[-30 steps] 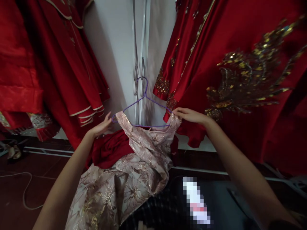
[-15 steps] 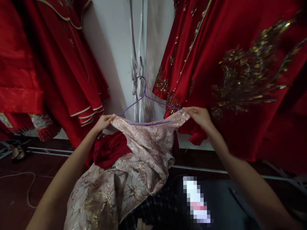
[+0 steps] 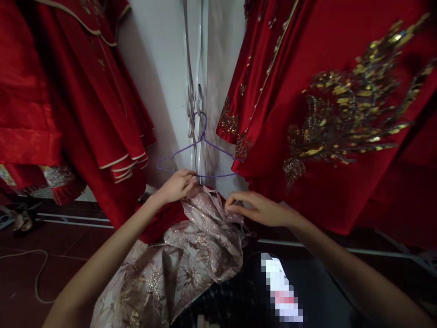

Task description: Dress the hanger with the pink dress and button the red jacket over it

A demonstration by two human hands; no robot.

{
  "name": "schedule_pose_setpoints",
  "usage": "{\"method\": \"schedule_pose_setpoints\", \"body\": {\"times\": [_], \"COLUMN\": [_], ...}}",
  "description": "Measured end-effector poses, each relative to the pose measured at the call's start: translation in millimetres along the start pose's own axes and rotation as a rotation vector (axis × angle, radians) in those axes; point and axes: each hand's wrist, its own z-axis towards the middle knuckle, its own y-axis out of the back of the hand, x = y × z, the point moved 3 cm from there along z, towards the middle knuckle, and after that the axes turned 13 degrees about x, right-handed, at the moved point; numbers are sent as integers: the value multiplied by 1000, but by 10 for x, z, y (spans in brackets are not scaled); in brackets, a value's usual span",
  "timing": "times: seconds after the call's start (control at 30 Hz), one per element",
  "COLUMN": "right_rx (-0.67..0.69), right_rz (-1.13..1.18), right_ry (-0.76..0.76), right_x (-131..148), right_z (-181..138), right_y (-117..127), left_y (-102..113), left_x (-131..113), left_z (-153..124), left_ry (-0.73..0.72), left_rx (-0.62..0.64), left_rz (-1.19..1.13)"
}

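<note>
A pale pink brocade dress with shiny flower patterns lies bunched across my lap. My left hand is closed on its upper edge, just below the bar of a purple wire hanger. At the dress's right side, my right hand has its fingers curled in a pinch at the fabric. The hanger hangs bare by its hook from a white metal scroll rack. Dark red cloth lies bunched behind the dress.
Red garments hang at left, and a red gown with gold sequin embroidery hangs close at right. White rack bars run low above the dark floor. A cable and shoes lie at left. A blurred-out bright patch shows at lower right.
The dress's shoulders have come off the hanger and dropped below it. Both hands have moved inward and closer together, the right one also lower. The hanger now hangs bare.
</note>
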Motion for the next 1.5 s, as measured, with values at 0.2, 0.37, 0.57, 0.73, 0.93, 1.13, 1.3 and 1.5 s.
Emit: {"method": "schedule_pose_setpoints", "body": {"times": [0.2, 0.37, 0.57, 0.73, 0.93, 1.13, 1.3, 1.5], "right_rx": [-423, -618, -701, -710, -704, -726, -769, -830], "right_rz": [44, -126, -329, -294, -297, -225, -329, -532], "right_ry": [28, -120, -235, -222, -229, -230, -194, -146], "right_x": [-480, -1097, -1410, -1479, -1472, -1454, -1224, -654], "right_z": [199, -85, -405, -470, -541, -570, -467, -20], "right_y": [562, 1049, 1190, 1238, 1255, 1262, 1213, 1026], "left_y": [-487, -577, -392, -355, -327, -298, -355, -447], "left_x": [-135, -275, -375, -375, -373, -371, -379, -638], "left_z": [294, 63, -182, -180, -199, -221, -121, 183], "left_ry": [-52, -6, -6, -5, -8, -14, 0, -84], "left_rx": [36, -13, -13, -9, 7, 14, 40, 48], "left_rz": [222, 188, 198, 200, 199, 187, 202, -3]}}
